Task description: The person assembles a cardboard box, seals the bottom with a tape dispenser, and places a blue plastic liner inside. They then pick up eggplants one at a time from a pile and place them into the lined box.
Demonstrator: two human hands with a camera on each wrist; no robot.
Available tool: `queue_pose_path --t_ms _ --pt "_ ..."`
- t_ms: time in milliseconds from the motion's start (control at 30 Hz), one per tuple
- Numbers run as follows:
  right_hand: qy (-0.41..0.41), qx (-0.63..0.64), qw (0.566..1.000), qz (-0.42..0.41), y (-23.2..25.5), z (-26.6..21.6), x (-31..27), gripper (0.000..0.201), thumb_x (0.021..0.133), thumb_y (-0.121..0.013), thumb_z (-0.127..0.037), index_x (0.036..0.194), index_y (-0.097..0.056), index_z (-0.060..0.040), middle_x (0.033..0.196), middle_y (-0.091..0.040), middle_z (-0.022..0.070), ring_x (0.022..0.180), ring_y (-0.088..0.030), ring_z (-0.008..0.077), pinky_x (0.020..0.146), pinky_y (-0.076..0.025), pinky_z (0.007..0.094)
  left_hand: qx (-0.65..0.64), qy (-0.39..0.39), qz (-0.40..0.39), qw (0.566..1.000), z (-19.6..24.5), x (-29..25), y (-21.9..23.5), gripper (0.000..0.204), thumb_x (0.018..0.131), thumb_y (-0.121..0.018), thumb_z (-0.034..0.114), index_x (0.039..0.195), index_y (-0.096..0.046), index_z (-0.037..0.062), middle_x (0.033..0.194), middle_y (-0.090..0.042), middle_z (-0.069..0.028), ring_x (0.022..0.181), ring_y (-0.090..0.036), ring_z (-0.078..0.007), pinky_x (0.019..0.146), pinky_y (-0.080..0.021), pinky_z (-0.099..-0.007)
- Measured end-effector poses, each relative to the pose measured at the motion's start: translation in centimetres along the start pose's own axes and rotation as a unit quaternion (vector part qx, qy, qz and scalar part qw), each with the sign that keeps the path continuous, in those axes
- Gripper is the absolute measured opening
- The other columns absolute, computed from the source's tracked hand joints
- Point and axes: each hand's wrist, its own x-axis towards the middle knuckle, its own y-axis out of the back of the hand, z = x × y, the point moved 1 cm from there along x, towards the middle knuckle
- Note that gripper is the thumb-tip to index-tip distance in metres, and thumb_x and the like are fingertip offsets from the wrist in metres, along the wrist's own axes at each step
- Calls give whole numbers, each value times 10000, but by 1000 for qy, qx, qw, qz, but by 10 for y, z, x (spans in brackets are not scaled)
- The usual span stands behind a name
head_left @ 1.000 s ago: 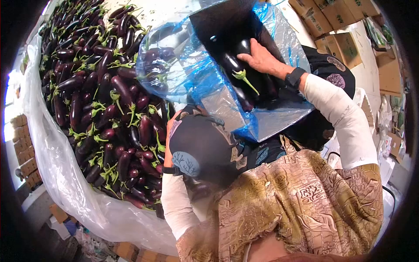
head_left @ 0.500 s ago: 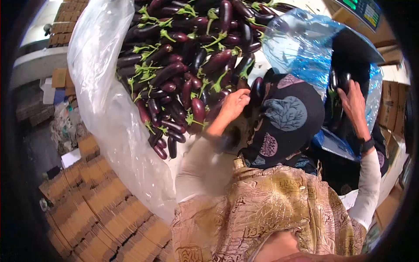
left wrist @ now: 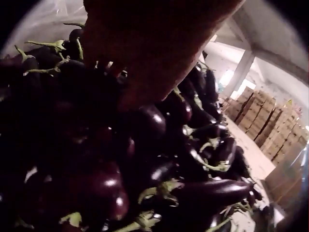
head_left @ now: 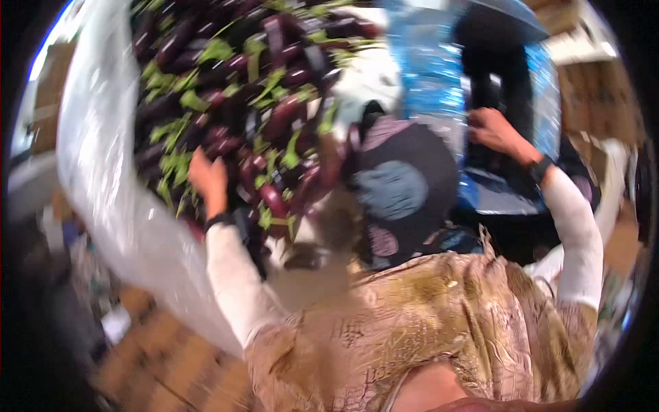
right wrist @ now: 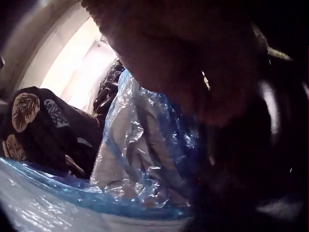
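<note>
Blurred in the head view, the left hand (head_left: 208,180) reaches over a big heap of dark purple eggplants (head_left: 285,117) with green stems. In the left wrist view the left hand (left wrist: 154,48) hangs dark above the eggplants (left wrist: 207,191), its fingertips among them and no eggplant clearly gripped. The right hand (head_left: 498,132) is inside a dark-walled box (head_left: 491,24) with a blue plastic liner (head_left: 429,75), near its left side, fingers bent. Deep shadow in the right wrist view hides what the right hand (right wrist: 188,63) touches, beside the crinkled blue liner (right wrist: 140,145).
Clear plastic sheeting (head_left: 103,165) edges the heap on the left. A knee in dark patterned cloth (head_left: 412,185) stands between heap and box. Stacked cartons (head_left: 594,96) are at the right, and more cardboard (head_left: 178,357) lies at the lower left.
The left hand has moved leftward from beside the knee to over the heap. The right hand has shifted toward the box's left side. The head view has swung and blurred.
</note>
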Motion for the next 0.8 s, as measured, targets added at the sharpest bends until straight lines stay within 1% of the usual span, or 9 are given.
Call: queue_pose_path --t_ms 67,133,200,333,433,533,600,733,800 --pt "6 -9 1000 -8 5 7 -11 254 867 -598 -194 995 -672 13 907 -675 233 879 -657 371 762 -502 456 109 -3 -89 990 -41 8 -23 675 709 -749 188 1332 -510 87 1228 -603 -201 1138 -573 -364 940 -467 -482" --pt "-31 3 999 -29 19 4 -21 302 889 -615 -260 1013 -663 11 918 -669 236 902 -648 385 786 -497 458 216 72 -161 960 -26 12 -13 710 694 -767 177 1338 -470 201 1236 -538 -150 1147 -514 -403 878 -476 -562" --pt "69 106 991 39 14 19 -22 295 900 -625 -250 945 -630 42 833 -653 233 784 -635 381 703 -492 415 250 40 -169 952 -16 13 -6 650 691 -775 173 1268 -477 149 1171 -517 -162 1130 -489 -424 834 -472 -562" --pt "8 52 994 95 -3 19 -1 299 893 -642 -251 835 -661 42 764 -653 221 714 -646 373 660 -490 433 165 23 -143 976 2 6 -5 627 682 -776 163 1224 -474 73 1137 -541 -208 1086 -528 -425 845 -466 -527" --pt "-38 6 998 56 7 8 -3 271 882 -642 -229 890 -663 41 822 -667 226 792 -657 381 712 -502 434 22 31 -114 993 26 0 5 574 690 -759 153 1181 -487 34 1079 -573 -225 1003 -571 -402 852 -467 -469" --pt "-10 37 998 49 20 10 -13 247 875 -635 -197 944 -659 39 881 -677 224 868 -656 386 766 -507 423 -116 63 -101 986 94 4 53 515 734 -719 132 1189 -509 17 1050 -602 -203 938 -598 -327 869 -465 -381" --pt "-5 5 1000 6 41 1 -25 267 875 -625 -204 1000 -651 31 934 -679 223 926 -642 399 804 -500 427 -220 -28 -56 973 145 7 95 569 751 -709 101 1268 -486 18 1118 -600 -170 995 -594 -264 902 -456 -360" --pt "-14 261 965 -9 79 -22 -49 412 975 -526 -353 1079 -628 33 920 -676 105 842 -651 152 718 -526 309 -383 -129 -67 912 256 0 180 693 692 -726 -4 1334 -468 41 1196 -592 -134 1064 -585 -259 948 -446 -369" --pt "34 346 937 -19 89 -36 -63 441 988 -499 -386 1114 -620 19 987 -670 99 880 -647 145 730 -532 304 -377 -313 -53 870 308 -4 209 754 611 -718 -61 1322 -499 55 1222 -591 -135 1079 -587 -284 962 -446 -382"
